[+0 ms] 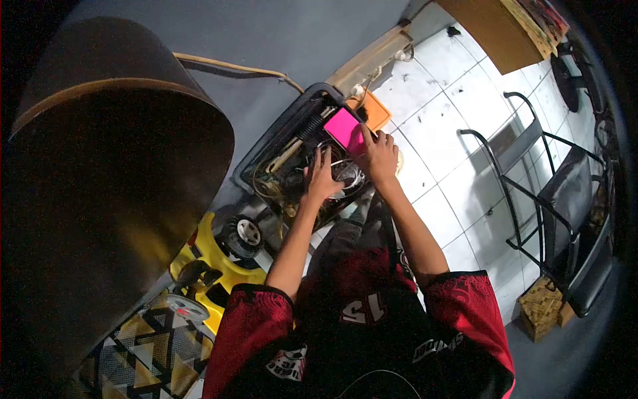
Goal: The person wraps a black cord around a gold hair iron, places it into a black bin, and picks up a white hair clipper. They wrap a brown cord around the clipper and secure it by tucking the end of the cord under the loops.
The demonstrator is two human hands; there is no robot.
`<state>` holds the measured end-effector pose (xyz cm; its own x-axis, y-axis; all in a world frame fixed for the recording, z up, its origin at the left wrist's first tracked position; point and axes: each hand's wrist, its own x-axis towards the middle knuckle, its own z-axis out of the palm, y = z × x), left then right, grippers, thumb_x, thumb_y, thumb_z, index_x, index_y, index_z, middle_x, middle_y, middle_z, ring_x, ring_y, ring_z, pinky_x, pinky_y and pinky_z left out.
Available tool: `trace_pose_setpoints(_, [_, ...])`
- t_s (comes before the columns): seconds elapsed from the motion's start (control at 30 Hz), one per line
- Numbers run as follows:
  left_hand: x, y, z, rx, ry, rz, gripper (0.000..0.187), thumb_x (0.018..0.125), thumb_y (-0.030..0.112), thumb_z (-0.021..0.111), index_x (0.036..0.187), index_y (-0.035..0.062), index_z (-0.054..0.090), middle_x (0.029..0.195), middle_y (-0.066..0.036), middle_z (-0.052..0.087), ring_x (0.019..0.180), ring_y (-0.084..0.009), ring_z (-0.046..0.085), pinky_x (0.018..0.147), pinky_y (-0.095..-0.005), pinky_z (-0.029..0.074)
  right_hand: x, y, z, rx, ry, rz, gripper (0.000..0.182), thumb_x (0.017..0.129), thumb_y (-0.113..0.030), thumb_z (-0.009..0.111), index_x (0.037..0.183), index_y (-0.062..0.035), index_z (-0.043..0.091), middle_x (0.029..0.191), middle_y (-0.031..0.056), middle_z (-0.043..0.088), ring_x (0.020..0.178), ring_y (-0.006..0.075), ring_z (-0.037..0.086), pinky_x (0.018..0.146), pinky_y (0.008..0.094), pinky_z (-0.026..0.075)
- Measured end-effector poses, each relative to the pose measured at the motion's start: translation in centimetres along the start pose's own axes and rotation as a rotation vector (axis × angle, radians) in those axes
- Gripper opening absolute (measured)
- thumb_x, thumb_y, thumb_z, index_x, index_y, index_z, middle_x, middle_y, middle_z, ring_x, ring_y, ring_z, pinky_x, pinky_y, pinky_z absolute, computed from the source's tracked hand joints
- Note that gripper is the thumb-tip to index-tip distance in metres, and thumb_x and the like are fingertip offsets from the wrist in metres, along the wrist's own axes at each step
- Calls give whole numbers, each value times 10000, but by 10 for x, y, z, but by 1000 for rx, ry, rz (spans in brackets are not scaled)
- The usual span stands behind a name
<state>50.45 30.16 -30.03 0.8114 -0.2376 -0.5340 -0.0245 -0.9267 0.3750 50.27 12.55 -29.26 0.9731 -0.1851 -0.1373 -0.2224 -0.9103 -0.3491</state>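
Note:
A black bin (247,159) holding cables, tools and other loose items stands against the wall in front of me. My right hand (377,154) grips a bright pink flat box (343,129) by its lower right corner, above the bin's right side. Over the middle of the bin is my left hand (322,178), its fingers apart and reaching among dark and white cables (351,174). Whether its fingertips touch a cable is too small to tell. An orange item (376,112) lies just beyond the pink box.
A yellow toy vehicle (229,272) with black wheels stands at the lower left, beside a large dark cylinder (119,199). Black-framed chairs (561,199) are on the right on white floor tiles (425,153). A woven box (539,309) sits beneath them.

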Motion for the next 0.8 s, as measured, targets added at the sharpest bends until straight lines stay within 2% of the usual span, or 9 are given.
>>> trace_pose_setpoints(0.17, [14,-3,16,177,-35,-90,1057,696,291,826,1509,94,180,1509,-203,265,1273,-369,460,1072,-544,311,-11,13,-1,114,46,-48,807,708,-361,773,1414,-192,419,1186,173,544,1077,348,524,863,462,452])
trace_pose_setpoints(0.2, [13,-4,18,118,79,-31,870,731,212,801,1438,20,330,1405,-232,404,1214,-378,503,1057,-512,346,-16,13,-9,154,62,-40,795,712,-351,772,1408,-182,427,1180,175,545,1070,349,525,862,456,453])
trace_pose_setpoints(0.3, [11,-13,11,-1,22,20,702,680,193,822,1246,-80,509,1172,-281,550,1130,-420,522,973,-459,411,-33,33,-4,183,71,-114,664,733,-282,753,1333,-149,502,1141,176,551,1034,352,530,856,445,453])
trace_pose_setpoints(0.33, [-1,-15,13,-50,165,107,470,728,179,780,1069,-79,585,1009,-244,608,1052,-422,547,927,-481,428,-37,41,-4,180,68,-153,605,741,-253,744,1298,-138,536,1125,176,554,1020,353,532,853,442,453])
trace_pose_setpoints(0.43, [-21,-24,-5,-95,22,178,383,778,164,731,1079,-21,586,1044,-210,607,1045,-407,548,903,-478,435,-53,52,-8,217,-46,-153,470,747,-79,622,1215,-94,583,1099,146,574,1031,338,537,859,439,456])
trace_pose_setpoints(0.47, [-30,-23,-13,-108,-1,186,337,823,167,692,1119,46,589,1163,-211,559,1084,-407,528,918,-477,425,-57,53,-8,210,4,-187,458,742,-98,653,1196,-83,593,1103,157,571,1015,346,542,855,440,459])
trace_pose_setpoints(0.6, [-57,-16,-8,-161,330,280,453,813,153,692,1220,72,510,1302,-200,422,1167,-437,432,976,-537,325,-71,45,-4,185,174,-283,457,735,-98,693,1179,-46,594,1170,203,547,1028,374,546,873,446,461])
trace_pose_setpoints(0.7, [-85,-10,-18,-126,659,222,499,822,139,667,1262,36,457,1302,-222,430,1172,-448,435,986,-518,335,-81,16,-23,250,208,-260,484,738,-46,664,1212,-32,566,1249,243,506,1111,403,518,933,459,443])
trace_pose_setpoints(0.8, [-100,-56,6,-157,629,-311,501,814,129,665,1249,-2,453,1236,-260,475,1119,-437,490,923,-492,418,-86,-8,-20,362,123,-325,520,736,-21,657,1242,-19,536,1283,276,472,1151,433,494,979,473,422])
